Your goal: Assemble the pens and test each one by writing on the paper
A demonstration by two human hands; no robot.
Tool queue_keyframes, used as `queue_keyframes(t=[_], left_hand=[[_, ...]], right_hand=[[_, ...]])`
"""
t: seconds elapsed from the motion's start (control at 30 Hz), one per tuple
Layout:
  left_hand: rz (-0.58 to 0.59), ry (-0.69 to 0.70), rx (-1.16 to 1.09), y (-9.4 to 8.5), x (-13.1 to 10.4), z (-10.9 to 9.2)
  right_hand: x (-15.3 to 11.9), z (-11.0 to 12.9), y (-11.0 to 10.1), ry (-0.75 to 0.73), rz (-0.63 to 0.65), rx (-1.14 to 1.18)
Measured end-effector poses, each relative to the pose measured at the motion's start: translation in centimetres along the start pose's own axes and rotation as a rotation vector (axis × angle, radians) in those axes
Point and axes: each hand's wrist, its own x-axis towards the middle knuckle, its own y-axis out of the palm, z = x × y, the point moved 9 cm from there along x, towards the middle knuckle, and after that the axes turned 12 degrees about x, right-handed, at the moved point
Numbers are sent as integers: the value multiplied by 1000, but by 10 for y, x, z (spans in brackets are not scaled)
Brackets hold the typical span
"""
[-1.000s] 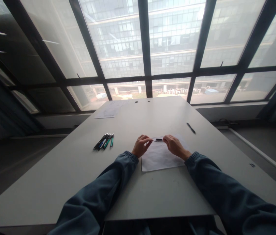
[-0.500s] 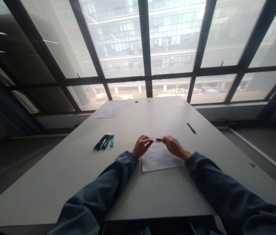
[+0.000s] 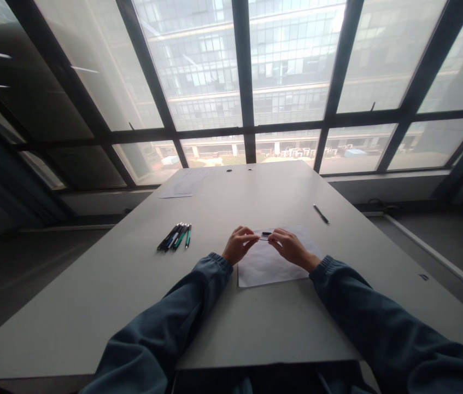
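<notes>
Over a sheet of white paper (image 3: pixel 272 268), my left hand (image 3: pixel 239 245) pinches one end of a thin rod (image 3: pixel 263 239) that looks like a pen refill. My right hand (image 3: pixel 291 249) has its thumb and fingertips closed at the rod's other end. Just beyond the rod, a short black pen part (image 3: pixel 266 233) shows, partly covered by my right fingers. Whether it rests on the paper or is held, I cannot tell.
Several pens (image 3: pixel 174 237) lie side by side on the white table (image 3: pixel 133 306) to the left. A single pen (image 3: pixel 321 214) lies at the right. More papers (image 3: pixel 179 186) are near the far left edge, and a small dark mark (image 3: pixel 423 277) is at the right edge.
My right hand has shifted slightly left and its fingertips are now at the thin rod, closer to my left hand. My left hand has hardly moved.
</notes>
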Motion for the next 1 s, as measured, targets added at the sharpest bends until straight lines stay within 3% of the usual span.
queue_keyframes(t=[0.43,0.6,0.83,1.0], left_hand=[[15,-20,-85,2,0,2],[44,-35,-19,3,0,4],[107,-188,244,10,-8,33],[110,-264,301,13,-13,43]], right_hand=[[-1,-1,2,27,0,-5],[-2,-4,0,41,-38,4],[-3,-13,-8,91,-122,-8],[-4,-14,-9,98,-136,-1]])
